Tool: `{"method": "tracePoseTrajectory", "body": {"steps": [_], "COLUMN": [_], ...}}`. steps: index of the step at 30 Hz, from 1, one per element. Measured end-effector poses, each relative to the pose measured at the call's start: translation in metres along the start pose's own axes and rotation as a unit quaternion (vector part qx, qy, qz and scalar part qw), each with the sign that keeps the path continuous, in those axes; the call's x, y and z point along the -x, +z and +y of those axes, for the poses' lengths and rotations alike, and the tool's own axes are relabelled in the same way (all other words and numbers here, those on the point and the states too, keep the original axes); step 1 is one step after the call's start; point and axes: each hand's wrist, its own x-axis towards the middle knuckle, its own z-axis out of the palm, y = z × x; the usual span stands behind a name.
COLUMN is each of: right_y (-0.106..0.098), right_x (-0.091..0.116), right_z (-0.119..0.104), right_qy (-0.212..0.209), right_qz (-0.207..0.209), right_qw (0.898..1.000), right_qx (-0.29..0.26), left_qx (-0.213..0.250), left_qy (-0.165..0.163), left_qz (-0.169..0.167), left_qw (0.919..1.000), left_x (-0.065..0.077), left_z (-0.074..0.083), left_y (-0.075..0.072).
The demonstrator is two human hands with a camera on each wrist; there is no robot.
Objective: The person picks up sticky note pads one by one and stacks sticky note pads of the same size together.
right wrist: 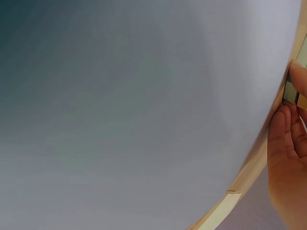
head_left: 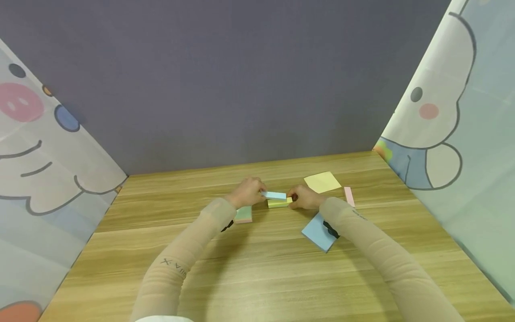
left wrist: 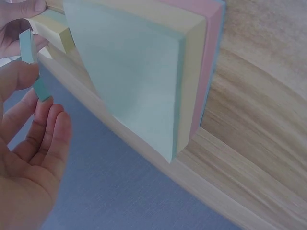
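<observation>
My left hand point(head_left: 247, 193) pinches a narrow light-blue sticky-note pad point(head_left: 275, 195) by its left end, thumb on one side and fingertips on the other. This pad hangs just above a narrow yellow sticky-note pad point(head_left: 278, 204). At the yellow pad's right end, my right hand point(head_left: 306, 197) grips it between thumb and fingers; the left wrist view shows that grip too. A thick square stack of sticky notes point(left wrist: 129, 57), green on top over yellow, pink and blue layers, stands close by the left wrist.
A square blue sticky-note pad point(head_left: 319, 232) lies partly under the right forearm and fills much of the right wrist view, blurred. Behind the right hand lie a square yellow pad point(head_left: 322, 182) and a narrow pink one point(head_left: 349, 196). A grey panel point(head_left: 241, 89) borders the wooden table point(head_left: 265, 277).
</observation>
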Motion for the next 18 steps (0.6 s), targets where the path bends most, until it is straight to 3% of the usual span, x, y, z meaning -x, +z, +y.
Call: {"method": "tracePoseTrajectory", "body": {"steps": [18], "right_y": [-0.0006], "right_x": [0.0010], "right_z": [-0.0011], "right_qy": [0.006], "right_qz": [-0.008], "right_qw": [1.000], "right_qx": [-0.012], "left_qx": [-0.018], "left_qy": [-0.001], "left_qz": [-0.020], "left_qw": [0.9996], "left_x": [-0.0048], "left_z": [0.0055], "left_y": [0.0030]}}
